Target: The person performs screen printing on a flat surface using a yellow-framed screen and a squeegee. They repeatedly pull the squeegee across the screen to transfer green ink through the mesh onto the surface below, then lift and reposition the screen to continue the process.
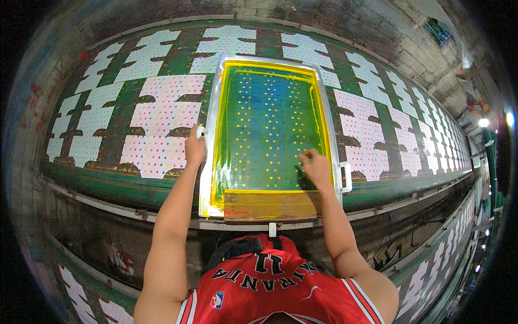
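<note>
In front of me lies a screen printing frame with a metal rim, yellow-smeared inner edges and a green-blue mesh dotted with small holes. My left hand is closed around the white handle on the frame's left side. Over the right part of the mesh is my right hand, its fingers curled together; anything between them is too small to make out. A wide brown wooden squeegee rests across the near end of the frame. Another white handle on the right side is free of my hand.
White fabric pieces with coloured dots lie in two rows along a long green table, on both sides of the frame. A metal rail runs along its near edge. Behind me, another table bears more white pieces.
</note>
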